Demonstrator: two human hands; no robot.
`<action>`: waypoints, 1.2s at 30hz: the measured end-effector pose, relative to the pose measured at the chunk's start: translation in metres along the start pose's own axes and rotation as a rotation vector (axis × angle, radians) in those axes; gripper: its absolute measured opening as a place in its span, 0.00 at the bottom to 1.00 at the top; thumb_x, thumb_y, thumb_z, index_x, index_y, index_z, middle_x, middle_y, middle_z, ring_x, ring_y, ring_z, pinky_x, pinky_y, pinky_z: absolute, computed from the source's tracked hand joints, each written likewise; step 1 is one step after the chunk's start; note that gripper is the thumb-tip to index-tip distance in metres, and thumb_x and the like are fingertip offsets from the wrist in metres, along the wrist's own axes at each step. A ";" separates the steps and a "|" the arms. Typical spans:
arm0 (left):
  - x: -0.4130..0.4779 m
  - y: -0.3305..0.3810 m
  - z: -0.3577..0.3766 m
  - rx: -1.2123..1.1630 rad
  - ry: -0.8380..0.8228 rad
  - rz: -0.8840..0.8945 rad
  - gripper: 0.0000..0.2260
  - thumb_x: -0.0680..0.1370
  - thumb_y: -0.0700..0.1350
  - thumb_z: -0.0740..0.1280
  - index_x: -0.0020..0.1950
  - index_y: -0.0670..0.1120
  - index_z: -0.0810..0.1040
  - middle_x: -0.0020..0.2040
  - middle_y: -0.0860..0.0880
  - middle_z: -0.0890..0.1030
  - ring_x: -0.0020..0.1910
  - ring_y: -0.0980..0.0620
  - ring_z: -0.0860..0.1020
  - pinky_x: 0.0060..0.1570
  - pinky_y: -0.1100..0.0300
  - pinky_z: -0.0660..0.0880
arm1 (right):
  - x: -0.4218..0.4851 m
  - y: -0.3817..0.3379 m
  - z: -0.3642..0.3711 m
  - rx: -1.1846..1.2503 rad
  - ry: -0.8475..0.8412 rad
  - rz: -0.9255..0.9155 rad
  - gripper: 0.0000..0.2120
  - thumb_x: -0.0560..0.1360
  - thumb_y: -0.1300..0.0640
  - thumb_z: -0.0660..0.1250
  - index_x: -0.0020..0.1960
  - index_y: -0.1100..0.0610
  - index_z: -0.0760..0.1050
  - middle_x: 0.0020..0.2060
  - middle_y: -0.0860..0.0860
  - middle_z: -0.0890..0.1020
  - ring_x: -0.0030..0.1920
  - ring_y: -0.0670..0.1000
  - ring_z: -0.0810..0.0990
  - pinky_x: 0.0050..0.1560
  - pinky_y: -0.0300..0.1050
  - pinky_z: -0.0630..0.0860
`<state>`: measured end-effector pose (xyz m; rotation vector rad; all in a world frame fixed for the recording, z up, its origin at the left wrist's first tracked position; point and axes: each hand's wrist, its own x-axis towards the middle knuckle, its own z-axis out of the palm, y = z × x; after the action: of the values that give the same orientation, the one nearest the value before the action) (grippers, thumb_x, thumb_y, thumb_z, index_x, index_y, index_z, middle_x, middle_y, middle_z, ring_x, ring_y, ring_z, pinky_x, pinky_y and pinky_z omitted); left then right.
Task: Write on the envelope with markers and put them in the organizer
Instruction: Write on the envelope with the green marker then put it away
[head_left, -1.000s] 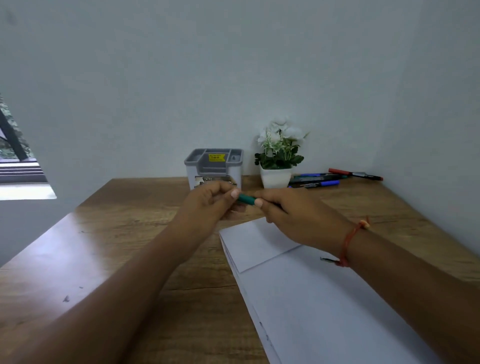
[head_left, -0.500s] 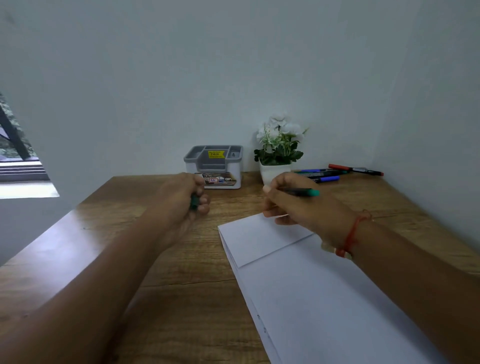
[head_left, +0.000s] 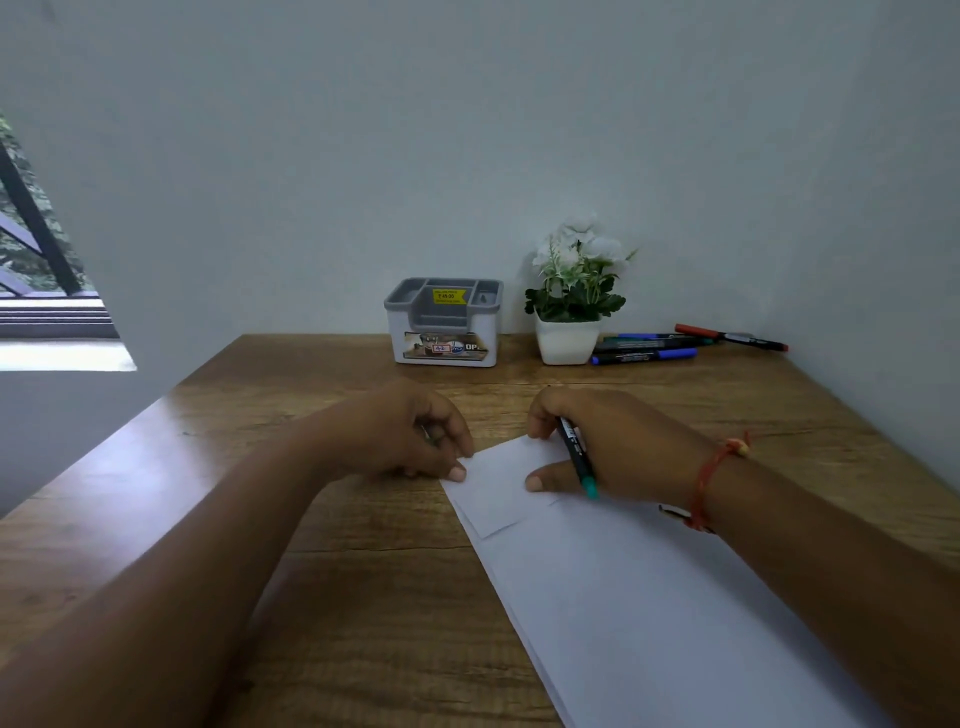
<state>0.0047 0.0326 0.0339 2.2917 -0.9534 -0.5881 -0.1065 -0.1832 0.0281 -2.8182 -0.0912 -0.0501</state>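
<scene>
A long white envelope (head_left: 639, 587) lies on the wooden table, its flap end towards the far side. My right hand (head_left: 602, 441) rests on that flap end and grips a green marker (head_left: 577, 457), its green rear end pointing back at me and its tip hidden under the fingers. My left hand (head_left: 410, 434) sits at the envelope's far left corner, fingers curled round the green cap (head_left: 435, 435), which barely shows; its thumb tip touches the paper. The grey-and-white organizer (head_left: 444, 325) stands at the back.
A white pot of white flowers (head_left: 571, 306) stands right of the organizer. Blue, green and red markers (head_left: 670, 345) lie by the wall at the back right. A window opening is at the far left. The table (head_left: 363, 597) meets walls at the back and right.
The hands pulled the green cap off the marker and moved apart. Both then dropped to the envelope's far end; the right hand turned the marker tip-down, the left keeps the cap.
</scene>
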 end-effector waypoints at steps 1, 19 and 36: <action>0.000 0.000 -0.001 0.001 -0.010 0.000 0.09 0.70 0.45 0.78 0.48 0.53 0.84 0.45 0.49 0.85 0.32 0.55 0.76 0.33 0.64 0.74 | 0.000 0.001 0.001 -0.007 -0.005 -0.006 0.22 0.68 0.41 0.77 0.57 0.47 0.75 0.54 0.45 0.80 0.53 0.48 0.78 0.55 0.47 0.77; -0.001 -0.012 -0.009 -0.020 -0.053 0.012 0.08 0.73 0.43 0.74 0.49 0.56 0.85 0.49 0.46 0.84 0.36 0.54 0.74 0.37 0.65 0.73 | 0.006 -0.045 0.029 1.007 0.124 0.253 0.07 0.79 0.60 0.69 0.53 0.63 0.80 0.40 0.56 0.86 0.39 0.47 0.86 0.41 0.37 0.83; -0.002 -0.016 -0.012 -0.083 -0.076 -0.001 0.09 0.76 0.39 0.71 0.53 0.49 0.85 0.47 0.49 0.85 0.34 0.59 0.73 0.33 0.68 0.71 | 0.011 -0.048 0.032 0.895 0.081 0.242 0.04 0.72 0.62 0.72 0.45 0.63 0.84 0.37 0.59 0.85 0.38 0.51 0.79 0.44 0.46 0.76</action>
<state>0.0182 0.0477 0.0327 2.2109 -0.9456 -0.7071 -0.0981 -0.1273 0.0128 -1.9131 0.2001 -0.0506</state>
